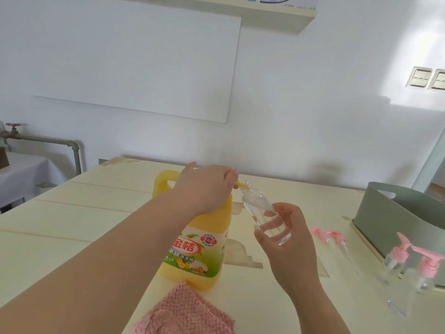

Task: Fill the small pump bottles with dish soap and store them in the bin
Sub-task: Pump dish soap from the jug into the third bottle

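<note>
A big yellow dish soap jug (199, 237) stands on the pale yellow table (96, 213). My left hand (207, 186) lies on top of its pump, fingers bent over the pump head, and the yellow nozzle (240, 184) pokes out to the right. My right hand (289, 239) grips a small clear bottle (267, 220) with no pump on it, tilted so that its mouth is at the nozzle. Two loose pink pump heads (327, 236) lie on the table to the right. Two small bottles with pink pumps (395, 263) (426, 273) stand at the far right.
A grey-green bin (395, 213) with a handle slot stands at the right edge of the table, behind the two capped bottles. A pink knitted cloth (185, 312) lies at the near edge, in front of the jug. A white wall rises behind the table.
</note>
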Motion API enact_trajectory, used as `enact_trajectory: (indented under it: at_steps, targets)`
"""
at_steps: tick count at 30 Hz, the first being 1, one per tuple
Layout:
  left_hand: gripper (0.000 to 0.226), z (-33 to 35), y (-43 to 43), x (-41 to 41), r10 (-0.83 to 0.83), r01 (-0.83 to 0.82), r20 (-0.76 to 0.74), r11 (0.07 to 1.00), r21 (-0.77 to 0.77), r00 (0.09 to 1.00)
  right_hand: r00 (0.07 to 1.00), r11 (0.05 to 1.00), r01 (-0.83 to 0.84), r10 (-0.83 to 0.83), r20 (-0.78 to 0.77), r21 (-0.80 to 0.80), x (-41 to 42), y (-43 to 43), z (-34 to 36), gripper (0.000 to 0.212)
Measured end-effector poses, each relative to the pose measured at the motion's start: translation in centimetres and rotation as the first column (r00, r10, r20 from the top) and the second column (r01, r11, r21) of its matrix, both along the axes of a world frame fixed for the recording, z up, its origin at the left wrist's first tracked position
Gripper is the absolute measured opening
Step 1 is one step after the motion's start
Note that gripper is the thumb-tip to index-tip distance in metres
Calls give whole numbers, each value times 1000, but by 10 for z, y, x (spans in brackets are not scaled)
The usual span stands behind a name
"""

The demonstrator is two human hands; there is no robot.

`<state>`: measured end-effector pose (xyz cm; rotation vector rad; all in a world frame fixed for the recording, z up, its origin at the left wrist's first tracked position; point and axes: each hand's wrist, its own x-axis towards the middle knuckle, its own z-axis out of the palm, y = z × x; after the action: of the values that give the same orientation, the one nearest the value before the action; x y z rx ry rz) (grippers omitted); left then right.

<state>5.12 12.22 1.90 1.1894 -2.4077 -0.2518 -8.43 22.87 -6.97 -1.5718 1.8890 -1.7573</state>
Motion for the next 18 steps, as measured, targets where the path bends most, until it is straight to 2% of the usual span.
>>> enact_trajectory:
  at_steps: [6, 10, 12, 15, 18]
  targets:
    - [53, -10, 0, -3, 64, -57, 73, 993, -104, 995, 1000, 1000, 2, -2, 8, 21, 1, 0, -5, 52]
    - [53, -9, 3, -3, 78, -76, 27, 994, -74, 997, 1000, 999, -26, 26, 3, 41, 0, 5, 3, 46]
    - [49, -6, 3, 0, 31, -32, -56, 999, -10, 998, 999, 998, -37, 37, -10, 42, 0, 7, 8, 44]
    - [40, 3, 3, 4, -27, 69, -278, 987, 142, 960, 999, 999, -37, 38, -8, 22, 3, 9, 14, 44]
    - [30, 6, 1, 5, -7, 78, -394, 983, 164, 919, 1000, 1000, -31, 31, -2, 5, 4, 8, 16, 45]
